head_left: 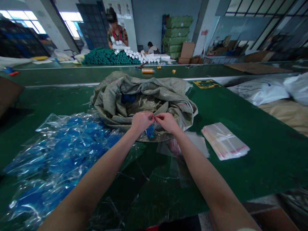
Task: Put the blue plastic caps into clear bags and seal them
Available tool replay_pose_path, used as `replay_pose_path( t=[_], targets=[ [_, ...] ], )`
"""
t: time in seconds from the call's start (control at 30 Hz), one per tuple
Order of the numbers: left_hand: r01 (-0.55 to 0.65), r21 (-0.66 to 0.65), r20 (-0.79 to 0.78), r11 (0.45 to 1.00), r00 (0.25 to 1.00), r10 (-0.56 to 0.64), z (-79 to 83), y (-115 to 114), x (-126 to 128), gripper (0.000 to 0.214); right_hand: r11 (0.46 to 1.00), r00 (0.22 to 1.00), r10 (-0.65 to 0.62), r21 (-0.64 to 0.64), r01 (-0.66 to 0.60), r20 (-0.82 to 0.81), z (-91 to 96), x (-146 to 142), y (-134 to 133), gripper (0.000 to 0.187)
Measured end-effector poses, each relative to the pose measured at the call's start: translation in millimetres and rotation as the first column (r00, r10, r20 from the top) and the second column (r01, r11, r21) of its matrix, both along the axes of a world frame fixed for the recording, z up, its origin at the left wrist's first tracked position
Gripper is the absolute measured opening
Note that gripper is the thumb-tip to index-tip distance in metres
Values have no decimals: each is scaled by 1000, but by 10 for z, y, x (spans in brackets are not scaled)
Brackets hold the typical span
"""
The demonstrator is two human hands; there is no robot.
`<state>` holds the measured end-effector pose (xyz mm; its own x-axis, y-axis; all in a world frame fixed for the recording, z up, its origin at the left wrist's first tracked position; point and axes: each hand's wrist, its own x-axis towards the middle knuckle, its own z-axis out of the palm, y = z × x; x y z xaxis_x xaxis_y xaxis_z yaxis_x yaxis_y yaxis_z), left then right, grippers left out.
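Note:
My left hand (141, 121) and my right hand (167, 122) meet over the green table (264, 154), fingers pinched together on the top edge of a small clear plastic bag (151, 131) with a blue item inside. The bag hangs just in front of an open grey woven sack (144, 96) that holds more blue pieces. A heap of bagged blue items (60, 150) lies to the left of my left arm. A stack of empty clear bags (225, 141) lies to the right of my right hand.
Loose clear bags (192, 144) lie under my right wrist. White sacks (262, 89) sit at the far right. Across the far table, a person stands behind green rolls (106, 57) and white boxes (144, 56); another person sits further back.

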<state>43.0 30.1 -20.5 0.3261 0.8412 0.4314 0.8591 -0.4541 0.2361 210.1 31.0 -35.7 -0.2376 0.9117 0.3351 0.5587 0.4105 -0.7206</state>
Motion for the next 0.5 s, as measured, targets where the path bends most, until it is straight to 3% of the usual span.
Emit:
replay_pose_path(
  t=[0.17, 0.27, 0.33, 0.4, 0.47, 0.5],
  targets=[
    [-43, -31, 218, 999, 975, 49, -36, 43, -6, 18, 994, 995, -99, -38, 99, 4, 32, -27, -21, 15],
    [-71, -89, 499, 993, 860, 106, -58, 120, -14, 14, 982, 983, -181, -60, 178, -44, -16, -29, 21, 15],
    [-36, -168, 751, 985, 642, 152, -70, 187, -32, 10, 971, 969, -218, -122, 204, -115, -75, -26, 68, 16],
    [56, -243, 931, 968, 293, 217, -78, 249, -74, 6, 957, 948, -234, -224, 185, -216, -126, -30, 108, 16],
    [166, -270, 958, 948, -50, 282, -80, 295, -147, 7, 936, 915, -242, -325, 132, -324, -153, -42, 127, 15],
    [211, -268, 936, 940, -176, 306, -80, 310, -194, 10, 925, 897, -245, -365, 103, -369, -158, -51, 129, 15]
  ],
)
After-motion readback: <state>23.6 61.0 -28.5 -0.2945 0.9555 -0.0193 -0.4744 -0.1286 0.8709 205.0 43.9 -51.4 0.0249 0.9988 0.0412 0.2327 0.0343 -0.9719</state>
